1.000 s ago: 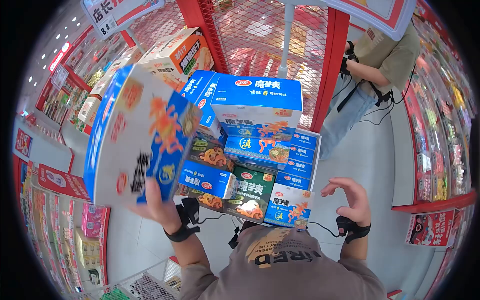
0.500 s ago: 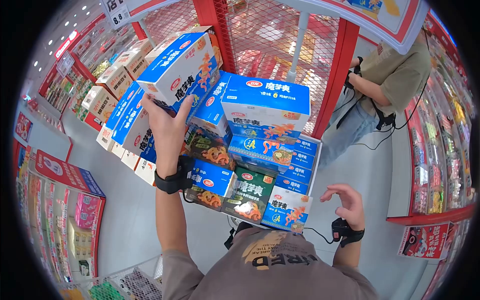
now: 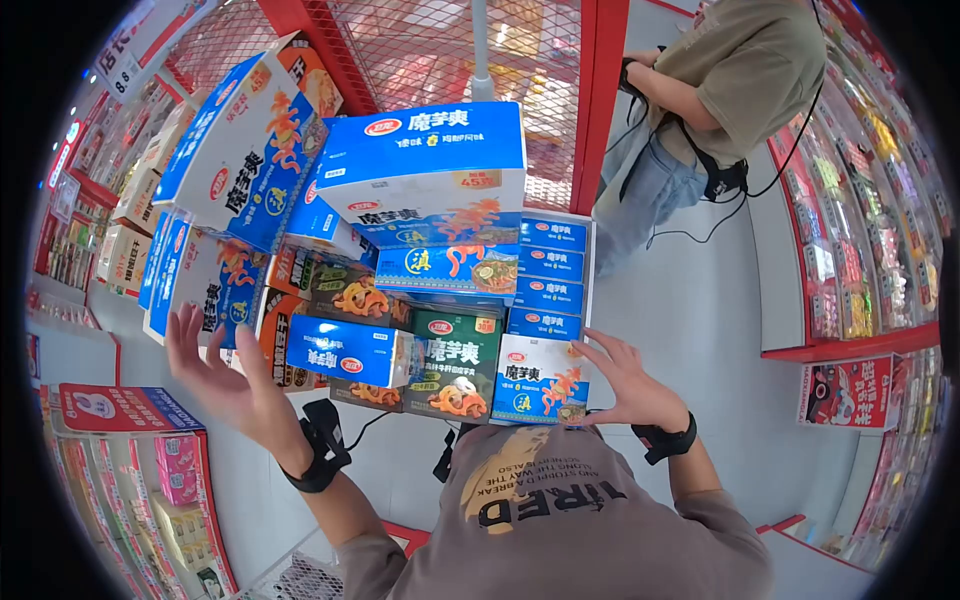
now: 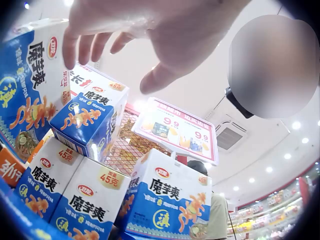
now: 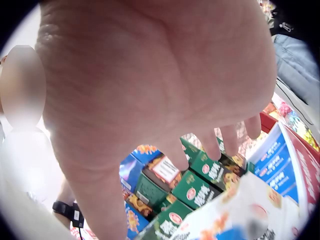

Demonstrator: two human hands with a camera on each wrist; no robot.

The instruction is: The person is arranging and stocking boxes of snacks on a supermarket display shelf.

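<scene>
My left hand (image 3: 225, 385) is empty, its fingers spread in front of a blue-and-white snack box (image 3: 215, 280) at the stack's left end. On top of that box rests another large snack box (image 3: 240, 150), leaning a little. In the left wrist view, the left hand (image 4: 165, 40) hangs in the air above the boxes, thumb apart from the fingers. My right hand (image 3: 640, 385) has its fingers extended at the right edge of a small white-and-blue box (image 3: 540, 380) at the front right corner. The right wrist view shows mostly the palm (image 5: 160, 75), above green boxes (image 5: 195, 190).
A large blue-topped box (image 3: 425, 160) stands at the middle of the display. Green boxes (image 3: 450, 360) and a blue box (image 3: 345, 350) sit in front. Behind rises a red mesh frame (image 3: 420, 50). Another person (image 3: 740, 90) stands at the right back, near shelves (image 3: 850, 220).
My left hand set the large blue-and-white box on the left stack, let it go and drew back toward my body. My right hand moved left to the small front box. The head view shifted.
</scene>
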